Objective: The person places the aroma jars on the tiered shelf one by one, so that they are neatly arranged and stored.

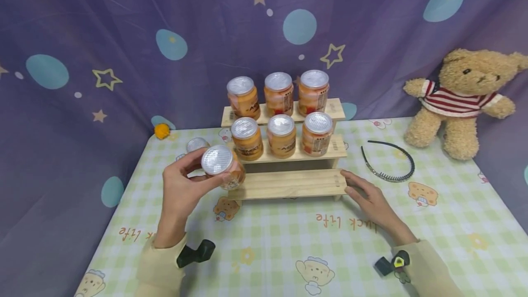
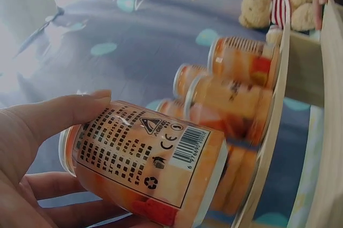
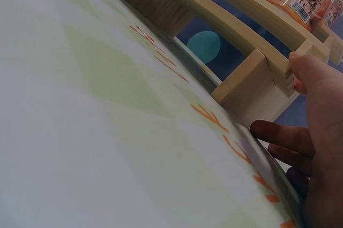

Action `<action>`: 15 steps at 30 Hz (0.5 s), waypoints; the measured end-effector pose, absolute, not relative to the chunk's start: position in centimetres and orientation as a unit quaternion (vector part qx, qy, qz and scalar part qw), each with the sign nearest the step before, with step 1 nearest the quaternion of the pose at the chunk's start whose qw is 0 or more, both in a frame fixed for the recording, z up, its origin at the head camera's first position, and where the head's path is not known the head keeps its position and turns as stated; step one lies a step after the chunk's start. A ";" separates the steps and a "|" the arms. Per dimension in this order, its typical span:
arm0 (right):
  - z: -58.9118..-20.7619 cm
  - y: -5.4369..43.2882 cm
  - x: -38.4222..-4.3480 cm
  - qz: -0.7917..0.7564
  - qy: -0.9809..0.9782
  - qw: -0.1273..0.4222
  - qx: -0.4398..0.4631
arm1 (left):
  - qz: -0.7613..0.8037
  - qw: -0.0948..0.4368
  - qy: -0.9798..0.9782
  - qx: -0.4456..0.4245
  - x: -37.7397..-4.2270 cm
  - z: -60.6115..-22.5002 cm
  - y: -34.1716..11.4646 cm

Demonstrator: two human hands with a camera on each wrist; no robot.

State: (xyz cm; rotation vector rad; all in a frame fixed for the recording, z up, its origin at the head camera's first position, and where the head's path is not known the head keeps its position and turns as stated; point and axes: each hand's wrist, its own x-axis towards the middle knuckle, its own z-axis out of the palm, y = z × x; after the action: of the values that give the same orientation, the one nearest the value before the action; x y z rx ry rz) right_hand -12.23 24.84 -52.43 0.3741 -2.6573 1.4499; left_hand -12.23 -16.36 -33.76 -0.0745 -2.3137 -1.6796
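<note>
My left hand grips an orange-labelled jar with a silver lid, held by the left end of the lowest step of a wooden tiered rack. The left wrist view shows its printed label and barcode, thumb on one side and fingers beneath. Similar jars stand three in a row on the middle step, and three more jars on the top step. At the rack's right end, my right hand touches the lowest step's edge; in the right wrist view its thumb lies against the wood.
Behind the held jar, another silver-lidded jar stands on the checked tablecloth. A black headband lies right of the rack. A teddy bear sits at the back right, and a small orange ball at the back left.
</note>
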 end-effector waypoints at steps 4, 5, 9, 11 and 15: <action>-52.5 24.9 -12.3 0.476 -0.870 0.044 0.123 | -0.583 0.119 -0.802 -0.050 -12.4 -34.4 -15.1; -52.6 24.9 -12.3 0.475 -0.870 0.045 0.124 | -0.583 0.113 -0.803 -0.057 -12.5 -34.6 -14.8; -52.6 24.9 -12.3 0.472 -0.871 0.048 0.125 | -0.587 0.082 -0.802 -0.073 -12.7 -35.4 -13.5; -52.6 24.9 -12.4 0.471 -0.872 0.048 0.126 | -0.587 0.071 -0.803 -0.082 -12.7 -35.7 -12.9; -52.5 25.0 -12.4 0.470 -0.872 0.047 0.126 | -0.590 0.061 -0.798 -0.107 -12.8 -36.5 -11.6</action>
State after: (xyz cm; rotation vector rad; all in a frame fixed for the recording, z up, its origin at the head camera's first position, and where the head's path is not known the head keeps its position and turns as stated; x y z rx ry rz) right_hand -12.37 24.97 -52.53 0.3837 -2.6611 1.4353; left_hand -12.77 -11.59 -36.45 -0.3241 -2.4143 -1.7854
